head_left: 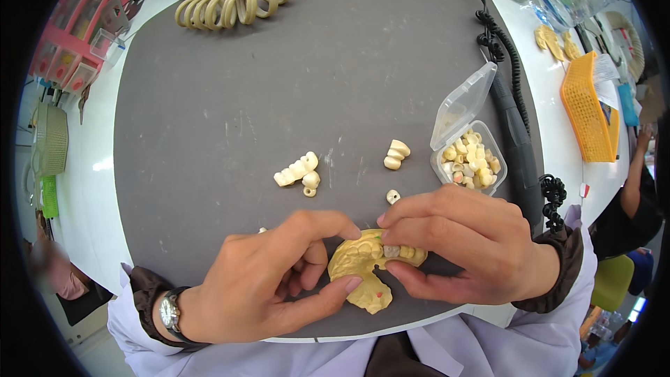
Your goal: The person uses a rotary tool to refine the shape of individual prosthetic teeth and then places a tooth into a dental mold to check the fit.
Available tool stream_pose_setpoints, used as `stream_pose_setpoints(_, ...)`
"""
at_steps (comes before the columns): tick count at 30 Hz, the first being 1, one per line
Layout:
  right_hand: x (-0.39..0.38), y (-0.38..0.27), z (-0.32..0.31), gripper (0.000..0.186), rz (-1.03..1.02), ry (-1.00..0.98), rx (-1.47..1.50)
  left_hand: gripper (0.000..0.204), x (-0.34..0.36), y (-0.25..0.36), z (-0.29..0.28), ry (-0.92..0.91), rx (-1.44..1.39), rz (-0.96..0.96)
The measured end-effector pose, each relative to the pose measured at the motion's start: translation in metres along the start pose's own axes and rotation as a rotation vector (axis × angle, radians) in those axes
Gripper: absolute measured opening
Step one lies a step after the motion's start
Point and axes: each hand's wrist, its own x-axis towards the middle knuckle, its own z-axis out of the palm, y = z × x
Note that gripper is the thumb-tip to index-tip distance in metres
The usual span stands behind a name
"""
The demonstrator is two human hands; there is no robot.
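Yellow dental cast (358,258) sits over the grey mat (328,98), between the fingertips (351,285). The left hand (255,276) clasps its left side; the right hand (467,248) pinches its tooth row (405,253) between fingers and thumb.

Workbench: glossy white tabletop (98,199), edges bowed by the lens, largely covered by a matte dark-grey mat (209,98) with pale scuffs. Light: white glare patch (103,166) on the bench's left side. Far left corner: pink plastic drawer unit (58,51) with clear fronts; below it in view, pale grey-green woven plastic basket (51,141). Right side: orange-yellow perforated plastic basket (583,108) on the white top. Beyond the right edge: rounded yellow-green chair (613,283), near a person in black clothing (634,223); lower down, small bluish-white bright rectangle (636,308), screen or window unclear. Beyond the left edge: blurred person in pink (66,276) by a dark seat (82,302)
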Motion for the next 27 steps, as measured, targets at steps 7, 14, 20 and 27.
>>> stream_pose_setpoints(7, 0.000, -0.002, -0.007, 0.028, 0.044, -0.069, -0.019, 0.030, -0.001, -0.003, -0.002, -0.049, 0.138, 0.053)
stream_pose_setpoints(14, -0.002, 0.007, -0.003, 0.025, -0.055, -0.056, -0.033, 0.029, -0.006, -0.003, 0.001, -0.005, 0.153, 0.054)
stream_pose_setpoints(20, -0.003, 0.009, -0.001, 0.026, -0.055, -0.025, -0.014, 0.035, 0.001, 0.001, -0.001, -0.055, 0.186, 0.105)
stream_pose_setpoints(27, -0.003, 0.007, -0.004, 0.027, -0.002, -0.072, 0.003, 0.034, 0.002, 0.001, -0.003, -0.105, 0.219, 0.102)
